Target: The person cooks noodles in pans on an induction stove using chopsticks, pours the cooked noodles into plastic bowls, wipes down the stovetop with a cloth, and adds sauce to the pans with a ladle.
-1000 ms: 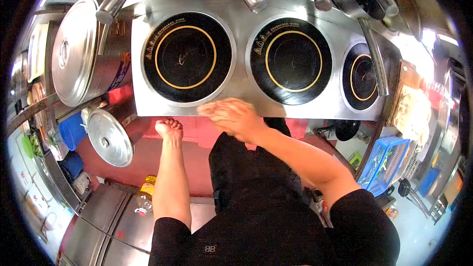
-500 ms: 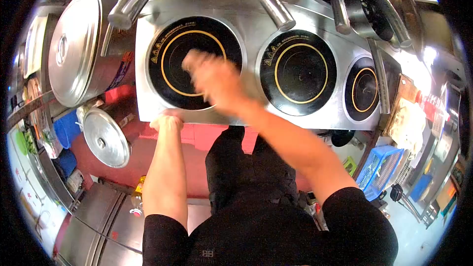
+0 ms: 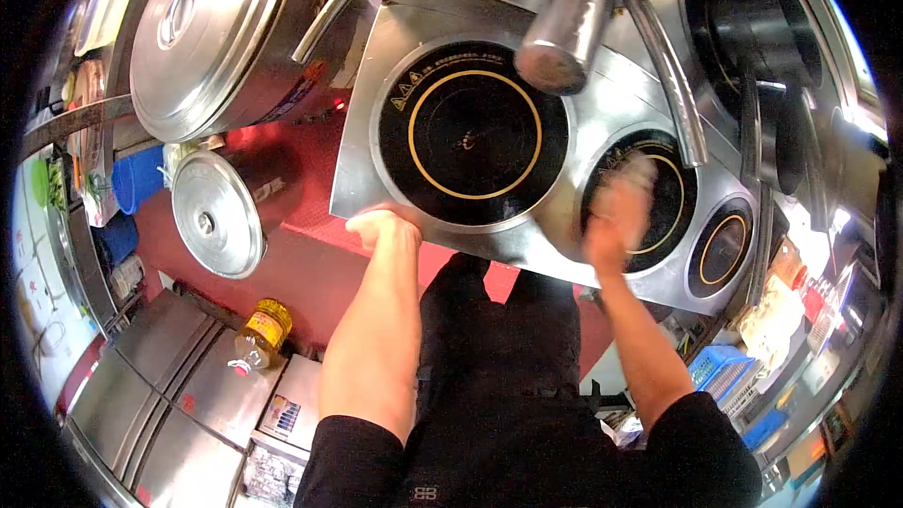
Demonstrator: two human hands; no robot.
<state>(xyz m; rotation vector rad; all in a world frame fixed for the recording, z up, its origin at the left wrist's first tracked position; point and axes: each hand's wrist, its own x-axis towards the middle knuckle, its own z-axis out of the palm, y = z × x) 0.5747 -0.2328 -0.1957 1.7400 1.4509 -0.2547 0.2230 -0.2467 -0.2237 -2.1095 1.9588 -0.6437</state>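
Note:
My left hand (image 3: 384,226) rests against the front edge of the steel cooktop (image 3: 362,165), below the left burner (image 3: 470,146); its fingers are mostly hidden at the edge. Over the middle burner (image 3: 666,240) is my right hand (image 3: 619,212), smeared by motion, so its fingers and anything in them cannot be made out. The left burner is a round black plate with a yellow ring. A smaller-looking burner (image 3: 724,249) of the same kind lies at the far right of the cooktop.
Metal handles (image 3: 564,33) jut over the cooktop's back. At left stand a large lidded pot (image 3: 212,33) and a smaller lidded pot (image 3: 214,212). An oil bottle (image 3: 263,331) is at lower left. Dark pots (image 3: 767,28) stand back right, a blue basket (image 3: 722,372) lower right.
My right hand has moved from the left burner to the middle one. The view has turned and shifted left. My left hand stays at the cooktop's front edge.

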